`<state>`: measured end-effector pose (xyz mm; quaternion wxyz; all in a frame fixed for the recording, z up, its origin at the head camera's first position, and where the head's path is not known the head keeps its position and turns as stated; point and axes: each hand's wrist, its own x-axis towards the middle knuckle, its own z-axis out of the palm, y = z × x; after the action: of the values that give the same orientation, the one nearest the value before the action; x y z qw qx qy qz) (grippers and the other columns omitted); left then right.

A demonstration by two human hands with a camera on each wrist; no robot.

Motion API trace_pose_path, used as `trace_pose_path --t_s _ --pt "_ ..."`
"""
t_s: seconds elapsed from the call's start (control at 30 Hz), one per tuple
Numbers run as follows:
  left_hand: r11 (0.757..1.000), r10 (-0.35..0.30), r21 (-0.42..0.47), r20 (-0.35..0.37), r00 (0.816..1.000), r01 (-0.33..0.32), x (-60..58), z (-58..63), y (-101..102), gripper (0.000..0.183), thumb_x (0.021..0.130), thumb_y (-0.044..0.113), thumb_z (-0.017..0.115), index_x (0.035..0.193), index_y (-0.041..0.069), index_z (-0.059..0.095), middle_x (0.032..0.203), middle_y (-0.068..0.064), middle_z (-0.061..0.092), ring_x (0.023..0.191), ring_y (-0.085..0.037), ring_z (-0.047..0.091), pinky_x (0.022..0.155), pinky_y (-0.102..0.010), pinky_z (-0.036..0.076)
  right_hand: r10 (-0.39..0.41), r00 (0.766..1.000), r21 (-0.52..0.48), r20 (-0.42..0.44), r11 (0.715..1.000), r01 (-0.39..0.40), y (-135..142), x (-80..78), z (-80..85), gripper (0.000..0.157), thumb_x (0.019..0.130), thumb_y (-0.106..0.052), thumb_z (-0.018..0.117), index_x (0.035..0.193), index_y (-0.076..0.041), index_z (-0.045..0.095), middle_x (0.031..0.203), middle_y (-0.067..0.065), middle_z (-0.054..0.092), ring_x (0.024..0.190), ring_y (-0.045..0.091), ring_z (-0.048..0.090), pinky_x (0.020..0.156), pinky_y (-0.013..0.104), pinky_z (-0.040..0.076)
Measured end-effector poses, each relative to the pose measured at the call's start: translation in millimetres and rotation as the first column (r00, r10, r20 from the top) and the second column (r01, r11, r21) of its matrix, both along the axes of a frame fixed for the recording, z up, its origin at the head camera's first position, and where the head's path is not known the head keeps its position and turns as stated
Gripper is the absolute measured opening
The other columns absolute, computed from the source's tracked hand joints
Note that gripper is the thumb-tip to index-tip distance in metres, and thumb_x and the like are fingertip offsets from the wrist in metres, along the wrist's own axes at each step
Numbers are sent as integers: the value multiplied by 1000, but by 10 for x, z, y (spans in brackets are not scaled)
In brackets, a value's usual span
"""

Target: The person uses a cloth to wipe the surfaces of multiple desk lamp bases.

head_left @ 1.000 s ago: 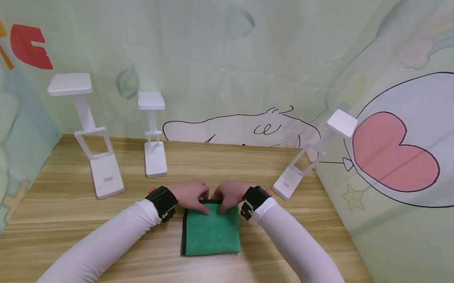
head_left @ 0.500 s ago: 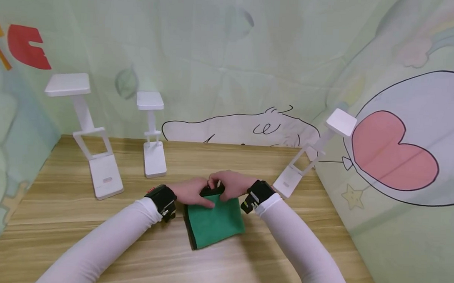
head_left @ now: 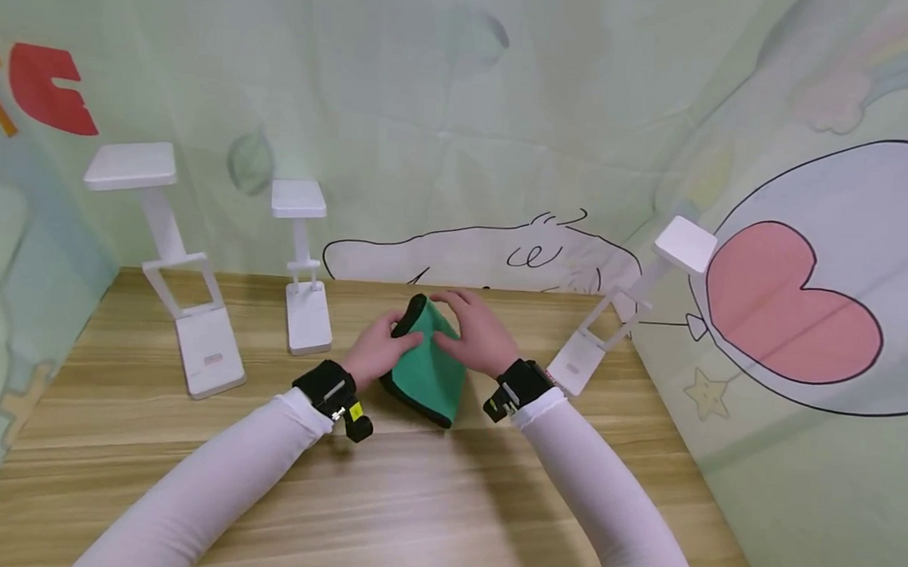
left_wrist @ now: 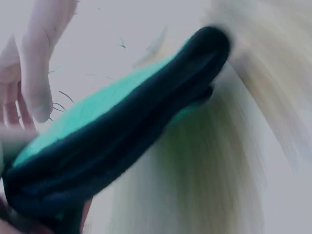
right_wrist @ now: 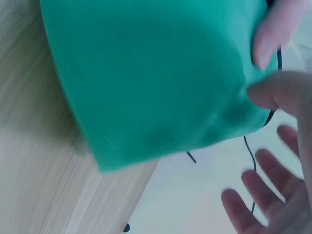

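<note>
A folded green cloth (head_left: pixel 430 373) with black edging is lifted and tilted over the wooden table in the head view. My left hand (head_left: pixel 375 349) pinches its black-edged left side, thumb on the green face. Across from it, my right hand (head_left: pixel 484 339) has its fingers spread off the cloth, the thumb right at the green face. Several layers of black edging (left_wrist: pixel 117 126) run diagonally through the left wrist view. In the right wrist view the cloth's flat green face (right_wrist: pixel 156 83) fills the upper part, with the left thumb (right_wrist: pixel 275 36) on it.
Three white folding desk lamps stand on the table (head_left: pixel 266 494): one at far left (head_left: pixel 211 354), one left of centre (head_left: pixel 310 316), one at right (head_left: pixel 577 363) near the right forearm. Printed fabric walls (head_left: pixel 430 107) rise behind and beside the table.
The cloth has risen off the table and turned, its black edge swinging up and left. The left hand still pinches it; the right hand has released its grip and spread its fingers.
</note>
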<state>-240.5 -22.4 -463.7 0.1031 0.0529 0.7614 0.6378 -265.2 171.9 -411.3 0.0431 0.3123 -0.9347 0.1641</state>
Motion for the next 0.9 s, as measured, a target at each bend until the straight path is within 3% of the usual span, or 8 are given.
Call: trace_pose_path --t_s 0.13,0.27,0.4,0.57,0.67,0.77,0.83,0.9 --pt "971 149 170 115 982 -167 11 73 49 52 101 24 54 142 -1 34 130 -19 50 111 -27 54 96 -43 46 16 1000 21 -1 1000 -16 -63 85 0 66 86 -53 69 140 -19 53 139 5 53 125 20 48 100 42 46" --pt "897 241 315 234 942 -309 -15 132 89 56 100 21 52 145 0 28 130 -16 46 106 -23 52 88 -35 47 126 992 98 6 987 -126 -123 178 -33 99 74 -66 74 153 -21 36 150 7 42 131 21 42 103 42 43" --pt "824 243 427 326 914 -371 -44 170 82 55 99 21 52 145 2 28 128 -13 46 100 -21 52 74 -26 43 136 990 110 -40 985 -131 -163 225 -86 102 75 -35 83 157 -20 25 153 9 38 132 23 41 103 43 44" --pt "787 178 495 390 903 -369 -28 166 45 53 100 24 52 144 4 30 130 -12 49 107 -20 55 84 -26 47 7 994 80 -110 997 2 -133 213 -148 86 75 -4 76 152 -17 38 137 9 57 112 22 58 88 43 53" --pt "783 130 532 365 922 -321 -39 165 18 45 103 25 49 139 4 33 122 -14 56 97 -19 62 79 -29 54 -23 988 48 -150 998 31 -99 184 -131 69 78 -2 74 142 -13 51 121 10 67 99 23 64 80 43 56" --pt "793 94 556 290 952 -248 -42 172 -54 40 106 27 44 136 3 32 123 -23 57 98 -30 65 84 -42 56 -53 989 -15 -139 999 51 -78 138 -78 50 85 -6 69 134 -12 59 107 7 71 85 20 65 73 41 56" --pt "830 120 515 210 970 -214 -31 148 -153 40 107 27 41 136 2 31 127 -28 55 102 -38 63 86 -46 55 -88 990 -56 -107 995 83 -64 101 -47 42 88 -10 66 130 -12 61 98 4 71 77 18 63 68 39 54" --pt "866 213 432 136 968 -252 -11 82 -293 38 106 26 43 133 2 31 125 -27 56 101 -37 64 80 -41 57 -127 990 -82 -66 989 121 -41 69 -19 38 89 -13 64 127 -14 64 88 2 68 69 17 57 62 37 50"
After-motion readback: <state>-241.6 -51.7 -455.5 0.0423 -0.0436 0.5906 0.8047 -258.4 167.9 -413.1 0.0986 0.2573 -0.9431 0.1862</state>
